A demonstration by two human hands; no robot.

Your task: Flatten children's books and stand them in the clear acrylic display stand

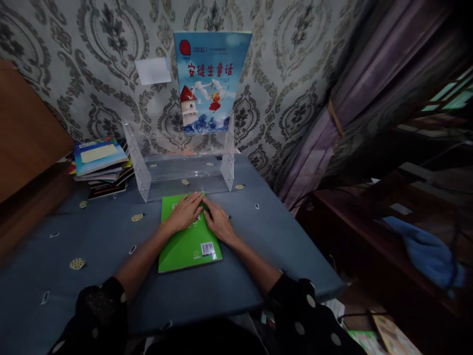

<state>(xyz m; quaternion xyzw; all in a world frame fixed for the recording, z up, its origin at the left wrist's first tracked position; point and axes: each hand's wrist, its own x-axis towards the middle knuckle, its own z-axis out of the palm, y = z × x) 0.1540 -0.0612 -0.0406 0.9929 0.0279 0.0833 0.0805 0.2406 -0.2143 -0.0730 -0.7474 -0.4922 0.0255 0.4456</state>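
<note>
A green book (181, 250) lies flat on the table, its barcode corner toward me. My left hand (186, 211) rests flat on the upper part of its cover, fingers stretched out. Against the book's right upper edge lies my right hand (219, 220), its fingers extended and meeting the left fingertips; part of the cover is hidden beneath both hands. Just beyond the book stands a clear plastic rack (142, 170). On its upper right part a blue storybook (207, 106) with red lettering stands upright, cover facing me.
A stack of books (99, 160) sits at the back left of the blue-grey tablecloth (103, 236). A white card (152, 71) is on the patterned wall. To the right are a purple curtain (325, 128) and a dark reddish table with a blue cloth (424, 251).
</note>
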